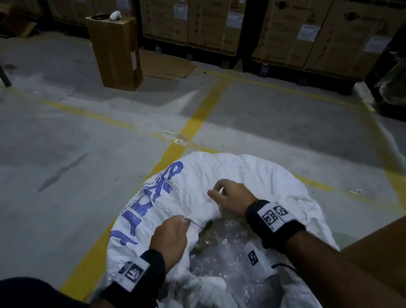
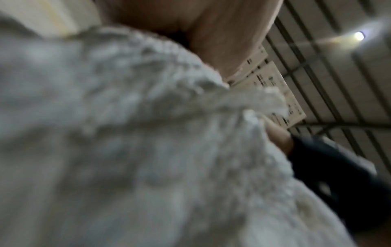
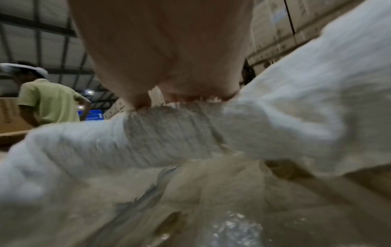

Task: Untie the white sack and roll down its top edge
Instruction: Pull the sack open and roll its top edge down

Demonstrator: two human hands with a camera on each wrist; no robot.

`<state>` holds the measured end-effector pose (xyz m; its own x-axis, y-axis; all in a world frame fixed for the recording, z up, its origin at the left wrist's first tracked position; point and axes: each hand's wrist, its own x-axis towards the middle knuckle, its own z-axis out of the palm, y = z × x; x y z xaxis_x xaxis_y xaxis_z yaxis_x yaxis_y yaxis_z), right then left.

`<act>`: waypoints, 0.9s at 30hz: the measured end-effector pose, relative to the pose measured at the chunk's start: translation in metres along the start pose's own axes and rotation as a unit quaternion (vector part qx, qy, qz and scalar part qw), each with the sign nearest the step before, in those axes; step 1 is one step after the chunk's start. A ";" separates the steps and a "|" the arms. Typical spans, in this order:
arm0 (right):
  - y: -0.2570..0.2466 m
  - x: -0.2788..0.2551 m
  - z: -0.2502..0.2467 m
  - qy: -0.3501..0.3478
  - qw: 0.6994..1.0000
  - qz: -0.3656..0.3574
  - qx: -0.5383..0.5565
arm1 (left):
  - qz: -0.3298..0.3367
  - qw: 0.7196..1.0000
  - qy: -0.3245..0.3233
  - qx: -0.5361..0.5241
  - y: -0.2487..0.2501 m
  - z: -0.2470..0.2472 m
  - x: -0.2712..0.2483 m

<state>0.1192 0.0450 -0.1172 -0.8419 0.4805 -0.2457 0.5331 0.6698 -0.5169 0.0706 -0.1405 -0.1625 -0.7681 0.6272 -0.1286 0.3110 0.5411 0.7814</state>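
Observation:
A white woven sack (image 1: pixel 257 178) with blue print stands open on the floor at lower centre. Its top edge is bunched into a thick roll (image 1: pixel 202 214) along the near left rim. My left hand (image 1: pixel 169 239) grips this roll from the near side, fingers curled round it. My right hand (image 1: pixel 230 195) pinches the same roll a little farther along. Clear crinkled plastic (image 1: pixel 231 249) shows inside the sack's mouth. In the left wrist view blurred white sack fabric (image 2: pixel 127 133) fills the frame. In the right wrist view my right hand's fingertips (image 3: pixel 148 102) press on the rolled fabric (image 3: pixel 169 133).
A tall brown carton (image 1: pixel 115 51) stands on the grey floor ahead, with yellow lines (image 1: pixel 199 112) crossing there. Stacked cartons (image 1: pixel 214 14) line the back wall. A brown box edge (image 1: pixel 395 241) is close at my right. Another person (image 3: pixel 48 100) stands behind in the right wrist view.

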 end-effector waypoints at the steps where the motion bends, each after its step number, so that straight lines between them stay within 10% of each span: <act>1: 0.003 -0.004 0.001 0.080 0.996 -0.026 -0.034 | -0.022 0.999 -0.022 -0.042 0.002 -0.006 0.003; 4: 0.028 -0.020 0.004 0.285 0.945 -0.107 -0.119 | -0.138 0.966 -0.075 -0.204 0.007 -0.024 0.009; 9: 0.076 -0.048 0.022 0.239 0.936 -0.093 -0.240 | -0.248 0.831 -0.230 -0.442 0.013 -0.043 -0.003; 17: 0.114 -0.062 0.038 0.305 0.942 0.014 -0.136 | -0.251 0.893 -0.164 -0.336 -0.008 -0.036 0.008; 21: 0.125 -0.058 0.016 0.230 0.971 -0.015 0.059 | -0.260 0.882 -0.206 -0.333 -0.017 -0.032 0.013; 27: 0.135 -0.065 -0.024 -0.022 0.999 -0.013 0.048 | -0.224 0.963 -0.095 -0.112 -0.014 -0.034 0.022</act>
<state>0.2480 0.1174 -0.1509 -0.8596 0.4369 -0.2649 0.5017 0.6240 -0.5991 0.0301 -0.1529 -0.1558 -0.6744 0.4612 -0.5767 -0.1734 0.6602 0.7308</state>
